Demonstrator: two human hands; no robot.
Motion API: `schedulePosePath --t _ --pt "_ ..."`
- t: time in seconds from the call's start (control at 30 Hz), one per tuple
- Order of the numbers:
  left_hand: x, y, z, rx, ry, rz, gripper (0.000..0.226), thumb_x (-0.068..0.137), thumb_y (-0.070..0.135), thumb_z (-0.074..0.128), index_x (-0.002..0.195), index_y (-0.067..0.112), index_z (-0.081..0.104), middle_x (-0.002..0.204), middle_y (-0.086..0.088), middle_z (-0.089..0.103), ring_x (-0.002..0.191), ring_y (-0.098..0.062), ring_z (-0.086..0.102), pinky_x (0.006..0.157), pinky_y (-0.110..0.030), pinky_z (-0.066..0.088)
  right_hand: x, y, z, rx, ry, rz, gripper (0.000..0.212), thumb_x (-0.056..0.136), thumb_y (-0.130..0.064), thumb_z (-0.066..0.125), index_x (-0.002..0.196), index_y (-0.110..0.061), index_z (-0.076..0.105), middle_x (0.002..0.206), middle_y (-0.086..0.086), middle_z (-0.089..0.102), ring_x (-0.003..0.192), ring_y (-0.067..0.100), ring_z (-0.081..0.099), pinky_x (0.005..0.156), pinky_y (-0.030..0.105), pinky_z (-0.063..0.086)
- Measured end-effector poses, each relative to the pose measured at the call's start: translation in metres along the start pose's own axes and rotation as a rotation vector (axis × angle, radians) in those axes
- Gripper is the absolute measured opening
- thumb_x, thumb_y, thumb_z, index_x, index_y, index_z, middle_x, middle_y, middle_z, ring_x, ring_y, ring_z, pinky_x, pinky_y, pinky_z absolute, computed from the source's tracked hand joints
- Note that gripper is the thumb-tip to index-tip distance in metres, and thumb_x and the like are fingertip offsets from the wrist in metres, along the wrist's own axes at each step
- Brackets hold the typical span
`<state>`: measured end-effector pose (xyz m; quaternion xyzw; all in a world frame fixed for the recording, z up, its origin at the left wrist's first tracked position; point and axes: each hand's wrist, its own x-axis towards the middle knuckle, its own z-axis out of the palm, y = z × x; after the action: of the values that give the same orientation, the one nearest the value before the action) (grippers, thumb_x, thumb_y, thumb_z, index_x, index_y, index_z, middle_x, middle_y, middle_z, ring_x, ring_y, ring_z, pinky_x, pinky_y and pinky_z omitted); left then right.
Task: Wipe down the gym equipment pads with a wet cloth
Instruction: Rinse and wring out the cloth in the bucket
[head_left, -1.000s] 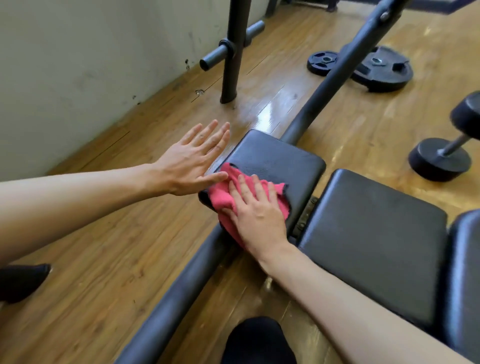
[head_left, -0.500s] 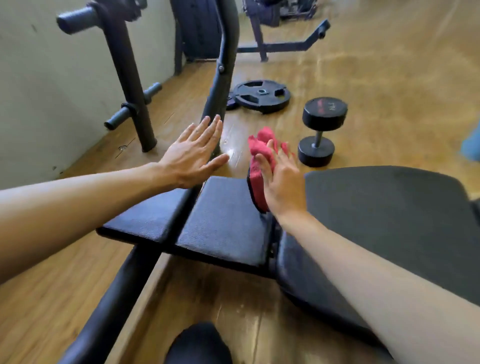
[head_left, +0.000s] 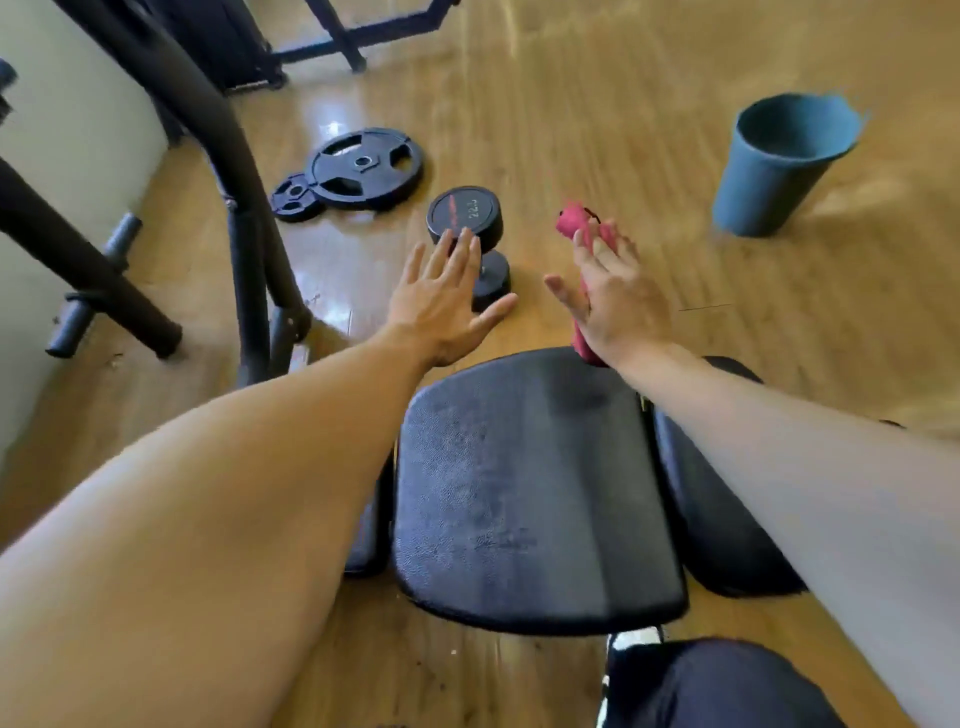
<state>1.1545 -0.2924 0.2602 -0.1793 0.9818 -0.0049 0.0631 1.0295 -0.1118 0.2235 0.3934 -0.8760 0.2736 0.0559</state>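
Right hand with straight, spread fingers laid along red cloth, cloth bunched lengthwise (blurred), long axis pointing away from far edge of black pad, left hand flat-fingered, holding nothing

We are looking down at a pad lying near and central, with a second pad just beside it on the right and our knee nearer still. We are holding our left hand and right hand past the pad's far edge, the cloth lying against the right palm. A dumbbell is standing beyond the left hand, plates are lying farther left, a bucket is sitting far right, and a rack is standing left by the wall.
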Motion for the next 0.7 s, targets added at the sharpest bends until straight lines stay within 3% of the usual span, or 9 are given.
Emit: schedulePosePath --t 0.1,0.33,0.6,0.7 --pt "0.001 0.034 -0.069 0.011 -0.037 0.055 0.106 0.087 0.082 -0.003 0.165 0.01 0.002 0.173 -0.004 -0.002 0.16 -0.021 -0.006 0.129 -0.044 -0.005 0.011 -0.002 -0.067 -0.049 -0.056 -0.005 0.104 0.097 -0.076 0.011 0.145 0.009 0.048 0.151 0.028 0.046 0.147 0.044 0.036 0.123 0.053 0.026" --pt "-0.008 0.095 -0.252 -0.052 0.021 0.123 0.113 0.08 0.083 -0.017 0.165 0.011 -0.001 0.173 -0.004 -0.006 0.159 -0.02 -0.009 0.129 -0.045 -0.003 0.053 -0.046 -0.264 -0.126 -0.044 0.064 0.091 0.104 -0.067 0.011 0.15 0.004 0.043 0.153 0.023 0.047 0.148 0.039 0.036 0.123 0.052 0.027" --pt "-0.008 0.148 -0.372 -0.066 0.124 0.17 0.106 0.079 0.083 -0.023 0.166 0.024 -0.004 0.172 -0.001 -0.01 0.159 -0.022 -0.012 0.129 -0.047 -0.005 0.034 -0.052 -0.412 -0.164 -0.067 0.256 0.115 0.086 -0.085 -0.011 0.161 -0.003 0.018 0.169 0.014 0.018 0.159 0.025 0.004 0.13 0.041 0.004" --pt "-0.002 0.188 -0.391 -0.077 0.135 0.209 0.103 0.08 0.083 -0.021 0.165 0.027 -0.003 0.173 -0.001 -0.01 0.159 -0.022 -0.012 0.129 -0.047 -0.005 0.035 -0.033 -0.452 -0.159 -0.061 0.295 0.123 0.078 -0.089 -0.019 0.162 -0.005 0.013 0.17 0.012 0.012 0.159 0.023 -0.002 0.129 0.041 0.002"
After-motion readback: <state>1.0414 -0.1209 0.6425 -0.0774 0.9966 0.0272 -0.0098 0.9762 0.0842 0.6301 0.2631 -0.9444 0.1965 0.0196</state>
